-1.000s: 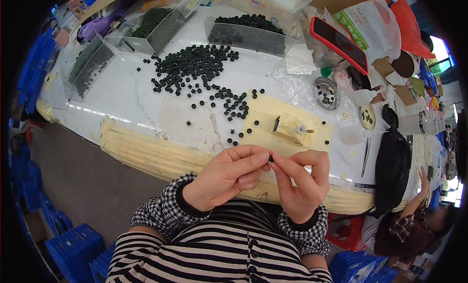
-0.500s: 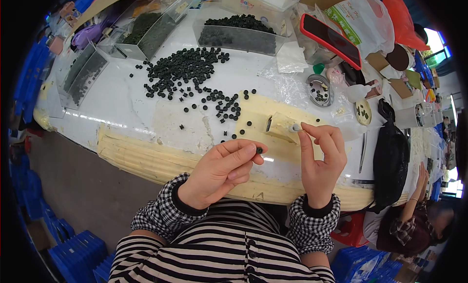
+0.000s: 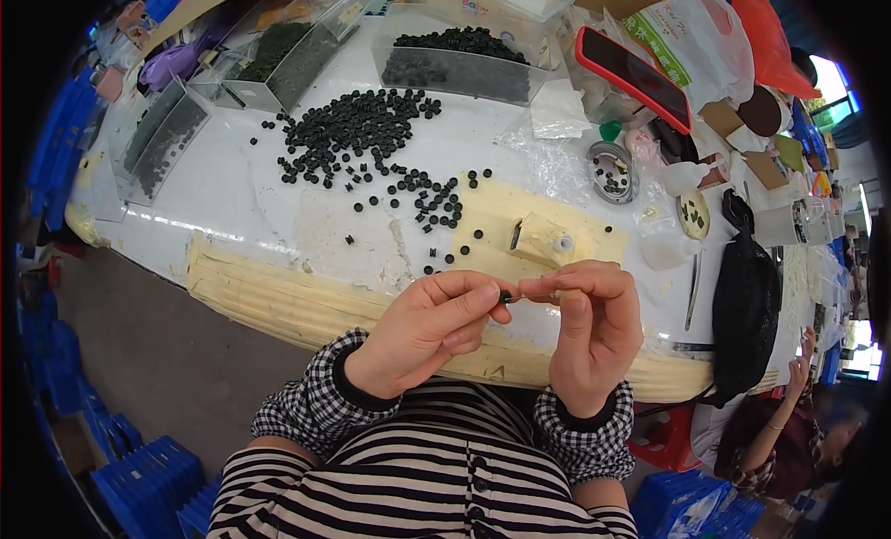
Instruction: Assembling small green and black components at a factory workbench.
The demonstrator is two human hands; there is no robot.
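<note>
Yellow block [image 3: 538, 239] just beyond the fingers [image 3: 583, 277], loose black pieces [image 3: 351, 131] leftward

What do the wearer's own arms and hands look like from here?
The left hand and right hand are bare, ungloved. Black-and-white checked fabric oversleeves end in plain black cuffs; black-and-cream striped sleeves show further up.

On bench [image 3: 237, 191]: block [image 3: 536, 240] on mat [image 3: 497, 198]. Left of mat: pile of pieces [image 3: 353, 126], with loose pieces [image 3: 478, 234] on mat. Behind pile, to right: rear bin [image 3: 513, 86], with pieces inside. Left of pile: side bin [image 3: 181, 140]. Behind block, to right: dish [image 3: 614, 198]; beyond dish: phone [image 3: 634, 78]. Right of mat: tweezers [image 3: 693, 293], then bag [image 3: 745, 307].
</note>
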